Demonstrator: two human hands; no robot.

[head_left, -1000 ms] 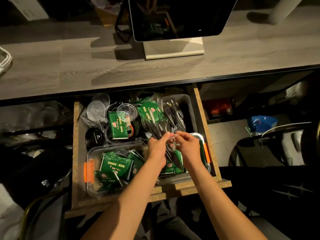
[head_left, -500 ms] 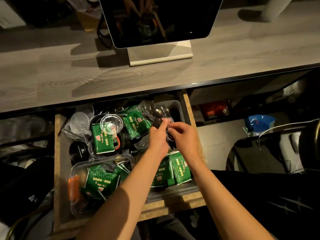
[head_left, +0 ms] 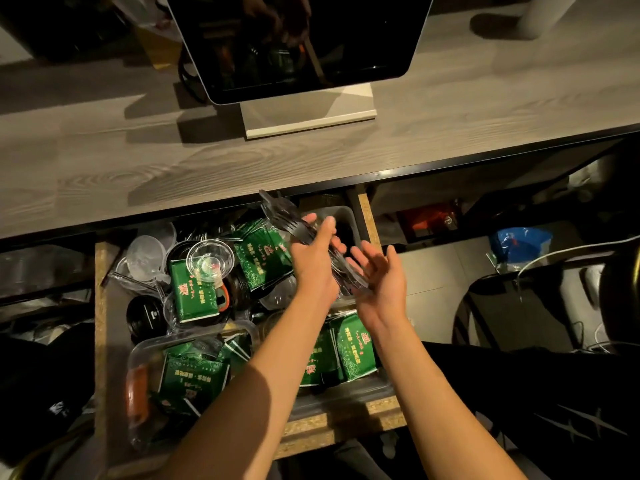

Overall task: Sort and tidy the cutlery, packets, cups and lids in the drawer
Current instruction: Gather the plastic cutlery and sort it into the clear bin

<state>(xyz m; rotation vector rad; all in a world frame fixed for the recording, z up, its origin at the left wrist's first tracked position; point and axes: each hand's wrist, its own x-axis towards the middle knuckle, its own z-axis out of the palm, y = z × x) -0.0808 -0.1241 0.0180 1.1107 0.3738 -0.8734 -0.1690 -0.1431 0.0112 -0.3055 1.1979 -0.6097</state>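
The forks [head_left: 294, 223] lie as a bundle between both hands, long axis running up-left twd the bench [head_left: 138, 161], above the grey bin [head_left: 346, 216] at the drawer's back right. Left hand [head_left: 313, 261] grips them; right hand [head_left: 381, 282] is spread wide, just beside.

Both bare forearms reach forward, nearly converging at the wrists. Left hand [head_left: 313, 261] back-up, fingers extended forward, gripping a clear bundle that pokes out past the fingertips. Right hand [head_left: 381, 282] just beside it, palm turned leftward, fingers straight and spread, cupping the bundle's near end.
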